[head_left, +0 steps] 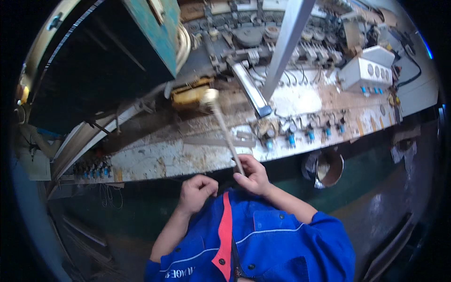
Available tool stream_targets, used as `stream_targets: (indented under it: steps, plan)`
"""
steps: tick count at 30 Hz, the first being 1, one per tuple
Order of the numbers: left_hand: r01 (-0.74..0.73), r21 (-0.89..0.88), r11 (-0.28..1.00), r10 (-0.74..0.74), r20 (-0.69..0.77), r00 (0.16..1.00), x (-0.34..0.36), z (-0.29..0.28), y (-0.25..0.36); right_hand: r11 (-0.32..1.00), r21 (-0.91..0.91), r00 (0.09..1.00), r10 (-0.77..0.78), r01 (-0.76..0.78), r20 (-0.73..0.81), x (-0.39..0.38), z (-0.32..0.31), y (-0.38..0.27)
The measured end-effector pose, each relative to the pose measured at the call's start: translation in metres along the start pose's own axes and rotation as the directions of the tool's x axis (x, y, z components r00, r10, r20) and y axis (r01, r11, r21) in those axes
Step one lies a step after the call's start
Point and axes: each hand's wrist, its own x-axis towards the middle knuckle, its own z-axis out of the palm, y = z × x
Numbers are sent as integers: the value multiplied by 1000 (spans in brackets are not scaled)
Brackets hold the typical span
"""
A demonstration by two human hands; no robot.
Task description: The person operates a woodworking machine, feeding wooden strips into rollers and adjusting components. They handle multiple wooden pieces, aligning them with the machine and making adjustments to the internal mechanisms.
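Note:
My right hand (pixel 253 175) grips the lower end of a long thin wooden handle of a brush (pixel 224 129). Its pale head reaches up to a yellow part (pixel 188 95) on the worn machine top (pixel 178 155). My left hand (pixel 197 191) is curled into a loose fist just left of the right hand, near the machine's front edge, with nothing visible in it. Both forearms come from blue work sleeves below.
A grey metal bar (pixel 286 42) slants over the machine. A teal panel (pixel 157 28) stands at the upper left. A white control box (pixel 365 70) sits right. Blue-capped valves (pixel 310 134) line the front edge. A brown bucket (pixel 329 168) stands on the floor.

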Motion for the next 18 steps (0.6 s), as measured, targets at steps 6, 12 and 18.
stream_targets:
  steps: [6,12,18]
  plan:
    - [-9,-286,958,-21,-104,994,1,3,-24,947,-264,963,-120,183,239,2,21,1]
    - [-44,-396,917,-75,-279,957,-6,5,-37,935,-265,918,-127,237,376,17,29,10]
    - [-107,-444,890,-34,-296,954,-7,14,-32,919,-315,904,-92,239,419,33,35,22]
